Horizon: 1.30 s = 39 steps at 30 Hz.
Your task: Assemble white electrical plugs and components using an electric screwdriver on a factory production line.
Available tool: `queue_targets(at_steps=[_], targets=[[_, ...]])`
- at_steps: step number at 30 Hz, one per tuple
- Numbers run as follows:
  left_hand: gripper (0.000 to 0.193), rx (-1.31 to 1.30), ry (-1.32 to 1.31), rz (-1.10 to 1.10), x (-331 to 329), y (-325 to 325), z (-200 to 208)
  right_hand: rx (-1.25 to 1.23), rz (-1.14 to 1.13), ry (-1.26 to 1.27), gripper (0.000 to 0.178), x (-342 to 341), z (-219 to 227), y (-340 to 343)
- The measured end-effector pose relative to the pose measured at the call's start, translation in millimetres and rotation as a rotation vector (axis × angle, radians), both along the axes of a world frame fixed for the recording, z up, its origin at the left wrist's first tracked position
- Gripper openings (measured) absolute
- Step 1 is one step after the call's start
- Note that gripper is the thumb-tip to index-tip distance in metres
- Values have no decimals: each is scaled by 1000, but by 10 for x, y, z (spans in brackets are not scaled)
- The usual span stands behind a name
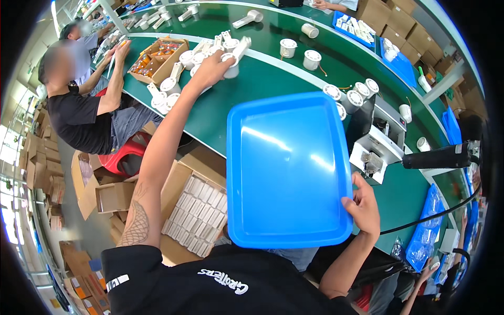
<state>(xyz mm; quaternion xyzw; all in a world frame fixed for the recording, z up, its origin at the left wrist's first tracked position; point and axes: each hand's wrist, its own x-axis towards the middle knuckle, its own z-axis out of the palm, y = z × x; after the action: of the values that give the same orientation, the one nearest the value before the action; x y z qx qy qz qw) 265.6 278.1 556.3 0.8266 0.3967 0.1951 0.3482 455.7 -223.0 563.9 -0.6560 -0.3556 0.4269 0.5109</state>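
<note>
My right hand (363, 208) grips the near right rim of an empty blue plastic tray (286, 168), held over the edge of the green workbench (262, 79). My left hand (214, 65) reaches far forward over the bench and closes on a white cylindrical part (231, 67) with a long handle. Around it lies a cluster of several similar white handled parts (176, 79).
A cardboard box (157, 58) of orange items stands left of the cluster. White round parts (353, 97) line up beside a small grey machine (375, 139). A seated person (86, 105) works at the left. A carton of white boxes (197, 212) sits below the bench.
</note>
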Motion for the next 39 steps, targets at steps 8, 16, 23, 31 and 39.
queue_targets(at_steps=[8,16,23,31,39], targets=[[33,1237,583,-342,-812,1225,-676,256,259,-357,80,26,-368,-58],[53,746,563,-117,-160,436,-151,167,71,-420,33,-59,-623,-236],[39,545,125,-346,85,-1580,388,74,-36,-553,34,-231,-707,-193],[56,456,-430,-1255,830,-3626,414,155,-84,-468,32,-82,-852,-150],[41,447,-246,-1469,1045,-4102,554,218,-82,-484,27,-37,-835,-212]])
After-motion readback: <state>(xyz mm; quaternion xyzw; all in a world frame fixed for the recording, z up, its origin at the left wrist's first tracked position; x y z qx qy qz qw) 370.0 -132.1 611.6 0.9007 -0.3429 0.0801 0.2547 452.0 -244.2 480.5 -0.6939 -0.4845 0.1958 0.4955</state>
